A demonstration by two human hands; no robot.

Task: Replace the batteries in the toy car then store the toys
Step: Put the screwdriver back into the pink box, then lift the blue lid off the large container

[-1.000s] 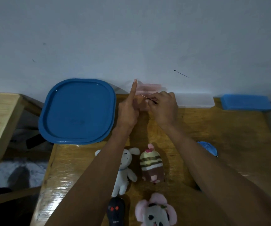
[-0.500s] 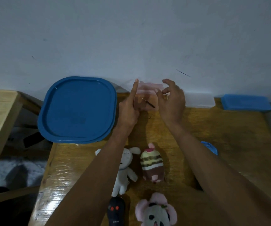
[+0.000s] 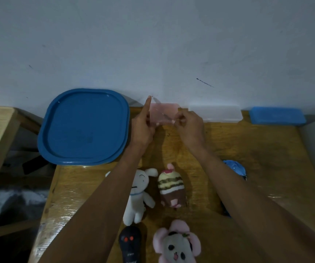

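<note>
Both hands work at the far edge of the wooden table [image 3: 266, 158], against the wall. The left hand [image 3: 142, 128] grips the left side of a small pink translucent box [image 3: 162, 114]; its index finger is extended straight upward along the box's left edge, and the other fingers are curled round the box side. The right hand [image 3: 190, 128] is at the box's right edge, thumb and forefinger pinched together on a thin dark tool [image 3: 165, 117], probably a small screwdriver, which slants up-left across the face of the box. Whether the right fingertips also touch the box cannot be told.

The toy car [image 3: 235, 168], blue, lies on the table near the right forearm, well apart from both hands and partly hidden by the arm.

Between the forearms lie a white rabbit plush [image 3: 140, 192] and a cupcake plush [image 3: 171, 188], side by side. Nearer the viewer are a black remote control [image 3: 130, 243] and a pink-eared mouse plush [image 3: 176, 243].

A large blue lid [image 3: 84, 128] leans at the table's left corner. Right of the pink box, along the wall, stand a clear box [image 3: 215, 113] and a blue box [image 3: 277, 115].
</note>
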